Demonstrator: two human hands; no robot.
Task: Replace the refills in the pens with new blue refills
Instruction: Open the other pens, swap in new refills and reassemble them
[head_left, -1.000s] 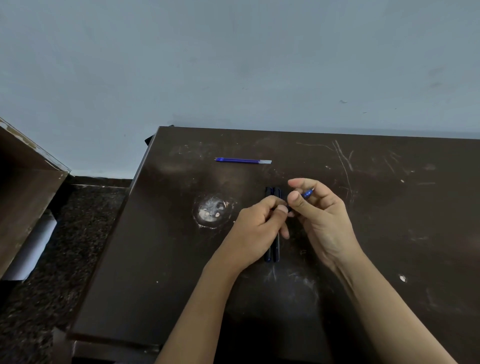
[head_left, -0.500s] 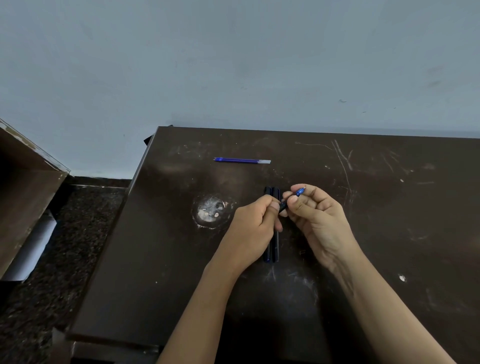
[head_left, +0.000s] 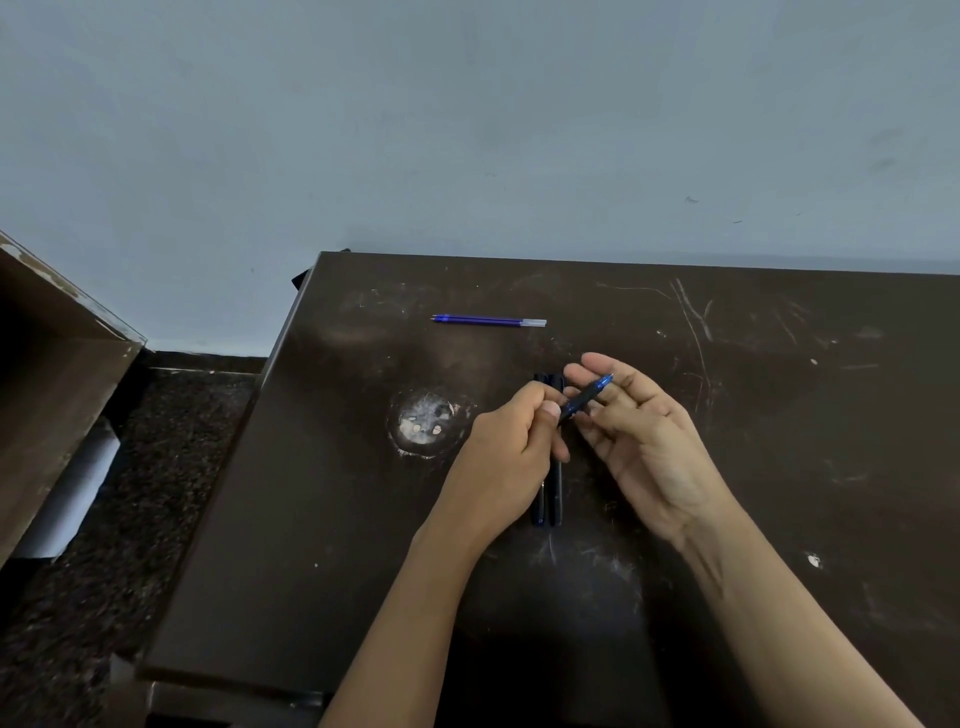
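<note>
My left hand (head_left: 511, 452) pinches the lower end of a dark pen with a blue tip (head_left: 587, 397), held tilted up to the right above the table. My right hand (head_left: 644, 436) is beside it, palm up, fingers spread behind the pen's upper part; I cannot tell whether they touch it. Two dark pens (head_left: 551, 493) lie side by side on the dark table (head_left: 311, 519) under my left hand, partly hidden by it. Blue refills (head_left: 488, 321) with clear ends lie close together farther back.
A round worn pale patch (head_left: 426, 423) marks the table left of my hands. The table's left edge drops to a dark speckled floor (head_left: 130, 519). A brown wooden piece (head_left: 57, 374) stands at far left, a white roll under it. A grey wall is behind.
My right hand's fingers have opened from a pinch on the pen's blue end and now spread behind it. The pen has tilted and more of it shows. The left hand stays closed on it.
</note>
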